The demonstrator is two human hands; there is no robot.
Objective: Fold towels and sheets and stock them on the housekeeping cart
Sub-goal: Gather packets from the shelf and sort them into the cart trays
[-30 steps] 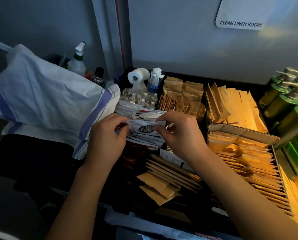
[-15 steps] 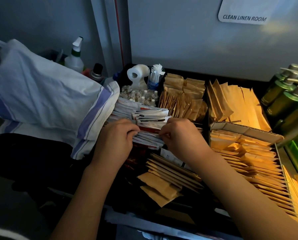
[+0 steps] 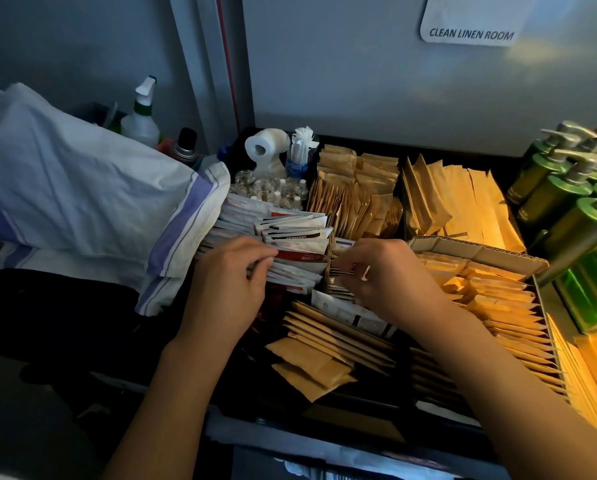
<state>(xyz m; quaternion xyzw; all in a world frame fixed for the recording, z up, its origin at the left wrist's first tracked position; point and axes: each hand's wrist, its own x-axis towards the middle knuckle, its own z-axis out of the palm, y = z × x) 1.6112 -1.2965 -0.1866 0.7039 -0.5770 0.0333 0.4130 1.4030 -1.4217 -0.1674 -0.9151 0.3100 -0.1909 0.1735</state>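
Observation:
A white cloth with blue stripes [image 3: 82,199] lies bunched at the left of the housekeeping cart's top tray [image 3: 324,407]. Beside it stands a row of white and red sachets [image 3: 297,237]. My left hand [image 3: 227,289] has its fingers curled against the left end of that row, pinching sachets. My right hand [image 3: 383,278] reaches into the slot just right of the row, fingers curled on the edges of thin dark packets [image 3: 338,275]. No folded towel or sheet is in either hand.
Brown paper packets [image 3: 352,195] fill the tray's compartments, with a cardboard box [image 3: 477,251] of more at the right. Green pump bottles [image 3: 567,202] stand far right. A toilet roll [image 3: 265,147], small glass bottles and a spray bottle [image 3: 141,116] sit behind. A grey door is behind.
Both hands have lowered from holding up a white sachet to the sachet row. My right hand has shifted right into the neighbouring slot.

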